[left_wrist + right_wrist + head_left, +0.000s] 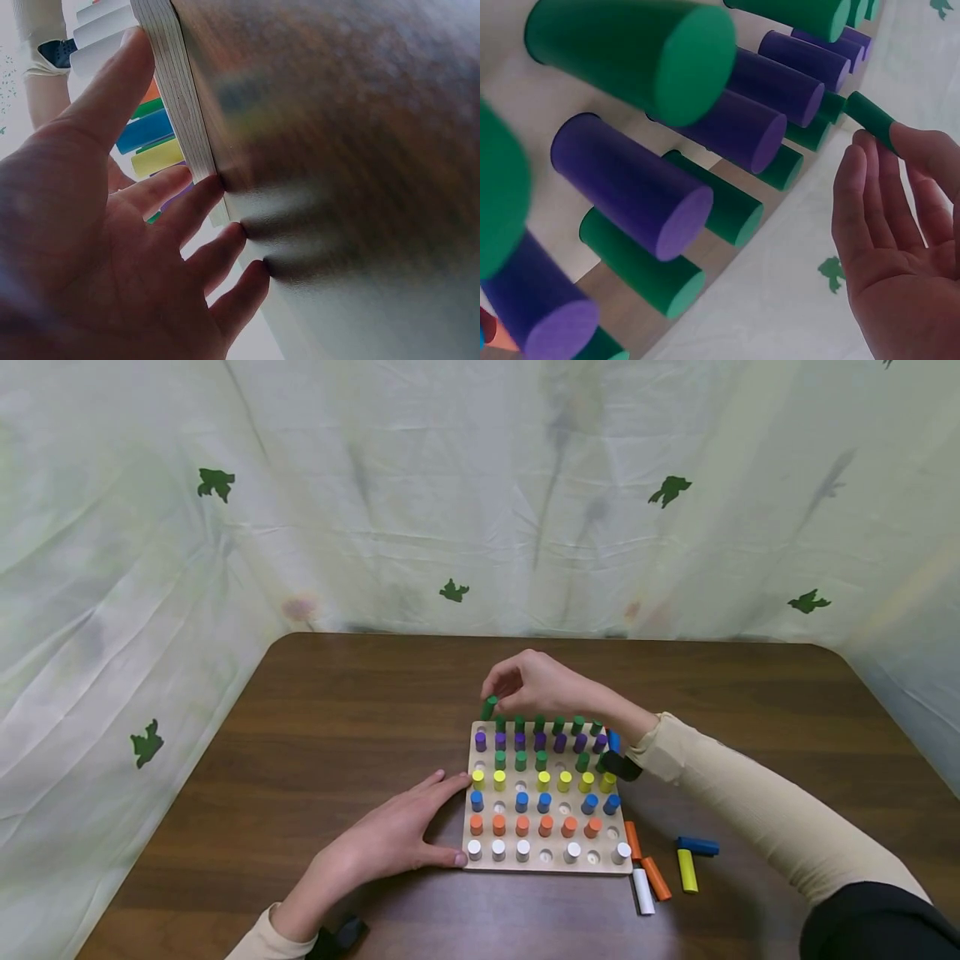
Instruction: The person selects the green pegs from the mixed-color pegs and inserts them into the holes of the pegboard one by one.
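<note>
A wooden pegboard [551, 867] with rows of coloured pegs lies on the table. My right hand [536, 687] is over its back left corner, pinching a green peg [489, 707] between thumb and fingers. That peg leans slightly above the back row of green pegs [539, 723]; the right wrist view shows the pinched peg [871, 122] apart from the purple pegs [772, 86]. Along the board's left side my left hand [386, 833] rests with fingers spread, thumb at the front corner. In the left wrist view, its fingertips touch the table beside the board's edge [176, 86].
Right of the board lie loose pegs: a white one [642, 892], two orange, a yellow one [687, 871] and a blue one [698, 846]. Another blue peg [613, 741] is by the right wrist. A pale curtain [450, 485] hangs behind the brown table [337, 710].
</note>
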The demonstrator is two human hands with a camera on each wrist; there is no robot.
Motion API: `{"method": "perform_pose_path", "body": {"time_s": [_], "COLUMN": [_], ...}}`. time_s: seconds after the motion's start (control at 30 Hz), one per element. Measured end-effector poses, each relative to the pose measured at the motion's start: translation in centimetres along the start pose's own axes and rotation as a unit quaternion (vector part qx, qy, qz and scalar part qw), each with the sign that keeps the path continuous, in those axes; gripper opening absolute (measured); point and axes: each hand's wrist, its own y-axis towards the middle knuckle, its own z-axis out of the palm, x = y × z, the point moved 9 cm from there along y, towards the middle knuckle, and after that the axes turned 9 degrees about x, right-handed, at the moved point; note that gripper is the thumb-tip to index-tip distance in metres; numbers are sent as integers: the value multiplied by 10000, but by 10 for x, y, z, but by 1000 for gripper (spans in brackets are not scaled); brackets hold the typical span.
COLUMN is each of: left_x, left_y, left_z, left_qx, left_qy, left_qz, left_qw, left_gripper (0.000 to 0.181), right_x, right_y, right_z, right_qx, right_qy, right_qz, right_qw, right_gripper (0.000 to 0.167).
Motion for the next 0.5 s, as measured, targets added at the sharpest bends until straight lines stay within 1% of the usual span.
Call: {"method": "perform_pose_path", "body": {"time_s": [0.17,0.3,0.5], "left_x": [1,0,-1], "left_y": [0,0,-1], "left_z": [0,1,0], "left_qx": [10,-11,-55], "left_qy": [-26,-12,-8], "left_qz": [-37,1,84], "left_qw": [10000,10000,9999], "left_gripper": [93,92,92], "right_x": [-1,-1,-1], "right_y": [8,14,19], "right_z": [7,10,17], "right_qx": [168,220,327], "right_qy": [-19,-180,-471], "right_qz": [-38,-92,40], "right_qw": [9998,9996,9983], "right_gripper": [13,13,13]}}
